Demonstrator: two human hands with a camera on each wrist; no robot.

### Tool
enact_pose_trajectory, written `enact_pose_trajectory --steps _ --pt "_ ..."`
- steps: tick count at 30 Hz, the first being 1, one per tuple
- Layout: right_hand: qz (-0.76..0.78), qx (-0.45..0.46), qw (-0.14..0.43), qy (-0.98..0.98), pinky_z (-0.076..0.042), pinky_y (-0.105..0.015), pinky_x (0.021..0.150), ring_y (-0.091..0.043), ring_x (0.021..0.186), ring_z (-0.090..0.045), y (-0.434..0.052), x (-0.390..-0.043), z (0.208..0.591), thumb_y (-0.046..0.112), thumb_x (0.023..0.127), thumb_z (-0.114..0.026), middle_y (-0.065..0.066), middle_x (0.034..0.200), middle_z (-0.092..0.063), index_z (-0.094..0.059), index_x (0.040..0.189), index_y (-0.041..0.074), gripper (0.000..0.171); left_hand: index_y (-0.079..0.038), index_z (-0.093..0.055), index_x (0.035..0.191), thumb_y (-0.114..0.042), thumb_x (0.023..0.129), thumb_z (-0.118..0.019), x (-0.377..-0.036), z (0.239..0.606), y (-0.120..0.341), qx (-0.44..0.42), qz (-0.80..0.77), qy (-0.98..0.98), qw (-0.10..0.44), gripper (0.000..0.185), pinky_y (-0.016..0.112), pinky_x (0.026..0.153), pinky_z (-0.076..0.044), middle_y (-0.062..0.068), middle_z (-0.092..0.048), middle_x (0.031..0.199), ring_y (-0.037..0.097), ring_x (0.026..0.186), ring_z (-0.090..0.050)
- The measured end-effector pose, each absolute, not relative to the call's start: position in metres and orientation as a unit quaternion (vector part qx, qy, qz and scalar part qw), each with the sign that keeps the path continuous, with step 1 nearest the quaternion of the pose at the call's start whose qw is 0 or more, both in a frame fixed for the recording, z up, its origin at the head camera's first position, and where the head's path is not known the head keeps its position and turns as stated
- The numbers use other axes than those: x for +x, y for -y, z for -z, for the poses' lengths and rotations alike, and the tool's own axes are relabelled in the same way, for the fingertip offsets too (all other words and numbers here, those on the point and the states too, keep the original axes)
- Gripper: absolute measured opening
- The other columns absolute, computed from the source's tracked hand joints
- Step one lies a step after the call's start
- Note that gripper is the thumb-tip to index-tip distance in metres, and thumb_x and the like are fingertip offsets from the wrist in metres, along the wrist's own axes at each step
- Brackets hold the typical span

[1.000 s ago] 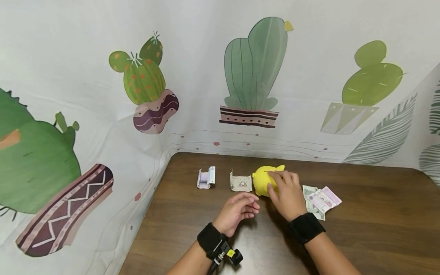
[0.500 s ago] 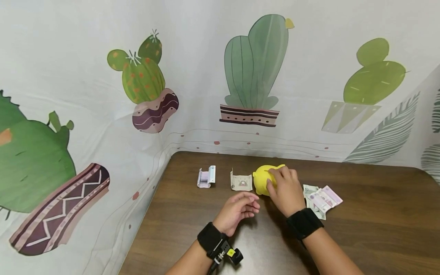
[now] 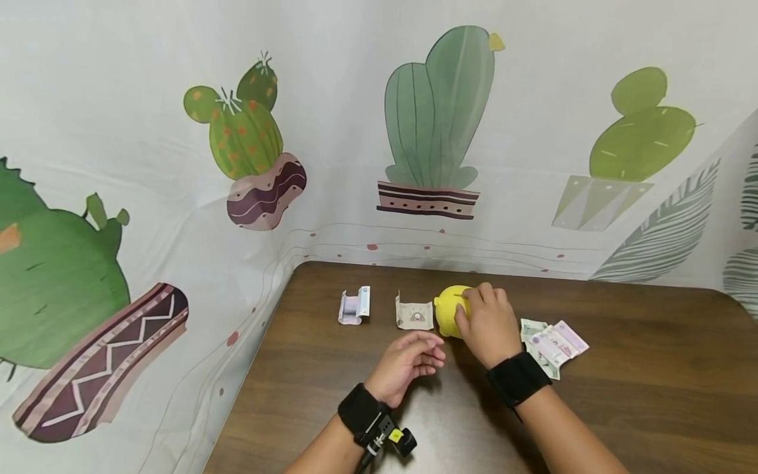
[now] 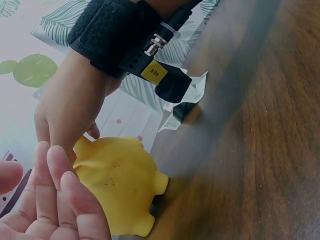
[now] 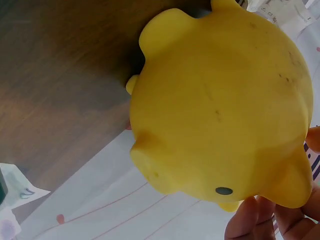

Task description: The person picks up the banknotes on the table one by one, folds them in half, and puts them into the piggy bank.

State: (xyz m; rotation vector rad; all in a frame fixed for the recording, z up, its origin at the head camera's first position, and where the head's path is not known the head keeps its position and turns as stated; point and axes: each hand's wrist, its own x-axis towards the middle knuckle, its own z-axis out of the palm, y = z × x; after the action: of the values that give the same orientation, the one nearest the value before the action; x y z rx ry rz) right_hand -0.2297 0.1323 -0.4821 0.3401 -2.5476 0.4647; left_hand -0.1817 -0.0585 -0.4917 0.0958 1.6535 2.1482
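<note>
At frame centre the right hand (image 3: 487, 324) curls its fingers (image 3: 476, 297) over the yellow piggy bank (image 3: 448, 311), steadying it on the counter (image 3: 622, 368), while the left hand (image 3: 408, 359) hovers alongside, loosely curled, empty.

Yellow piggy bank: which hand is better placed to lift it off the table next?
Probably the right. The right hand already lies over the yellow piggy bank with fingers curled round it, while the left hand sits nearer the person, loosely curled, holding nothing and not touching it.
</note>
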Motion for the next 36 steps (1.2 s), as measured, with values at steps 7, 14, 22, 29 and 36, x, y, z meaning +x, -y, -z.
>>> enact_pose_trajectory --steps 7,14,22,29,36 --pt "-0.172 0.137 0.277 0.935 -0.051 -0.05 0.077 -0.04 0.089 -0.055 -0.133 -0.2296 0.4834 0.022 0.093 -0.067 -0.017 0.1 -0.061 -0.07 0.11 0.003 0.025 0.004 -0.061 0.119 -0.019 0.1 -0.055 -0.1831 0.4925 0.0592 0.035 -0.773 -0.596 0.213 0.03 0.026 0.077 -0.052 -0.003 -0.069 0.089 0.011 0.081 -0.066" --pt "-0.187 0.134 0.258 0.938 -0.049 -0.05 0.078 -0.038 0.091 -0.053 -0.1319 -0.2294 0.4822 0.019 0.094 -0.064 -0.016 0.101 -0.059 -0.071 0.114 0.006 0.025 -0.003 -0.065 0.112 -0.019 0.1 -0.055 -0.183 0.4924 0.0595 0.033 -0.774 -0.596 0.212 0.022 0.026 0.076 -0.052 -0.002 -0.069 0.088 0.011 0.081 -0.066" --pt "-0.196 0.118 0.246 0.942 -0.047 -0.049 0.084 -0.038 0.093 -0.052 -0.1312 -0.2282 0.4809 0.019 0.094 -0.064 -0.017 0.102 -0.058 -0.07 0.11 -0.001 0.027 -0.002 -0.065 0.114 -0.019 0.1 -0.055 -0.183 0.4924 0.0587 0.034 -0.776 -0.594 0.21 0.024 0.026 0.076 -0.052 -0.002 -0.069 0.089 0.011 0.081 -0.067" --pt "-0.215 0.109 0.277 0.93 -0.051 -0.049 0.079 -0.04 0.092 -0.054 -0.1328 -0.2282 0.4839 0.007 0.097 -0.056 -0.019 0.1 -0.059 -0.072 0.104 -0.003 0.02 -0.002 -0.065 0.113 -0.019 0.1 -0.055 -0.1835 0.4926 0.0574 0.037 -0.776 -0.593 0.212 0.023 0.026 0.076 -0.052 -0.003 -0.069 0.089 0.011 0.081 -0.067" --pt "-0.245 0.104 0.278 0.923 -0.053 -0.051 0.084 -0.042 0.097 -0.057 -0.1321 -0.23 0.4864 0.0 0.096 -0.052 -0.02 0.108 -0.063 -0.071 0.1 -0.005 0.02 0.001 -0.063 0.115 -0.017 0.1 -0.055 -0.1825 0.4922 0.0574 0.037 -0.776 -0.593 0.212 0.026 0.025 0.076 -0.052 -0.002 -0.068 0.089 0.011 0.081 -0.066"
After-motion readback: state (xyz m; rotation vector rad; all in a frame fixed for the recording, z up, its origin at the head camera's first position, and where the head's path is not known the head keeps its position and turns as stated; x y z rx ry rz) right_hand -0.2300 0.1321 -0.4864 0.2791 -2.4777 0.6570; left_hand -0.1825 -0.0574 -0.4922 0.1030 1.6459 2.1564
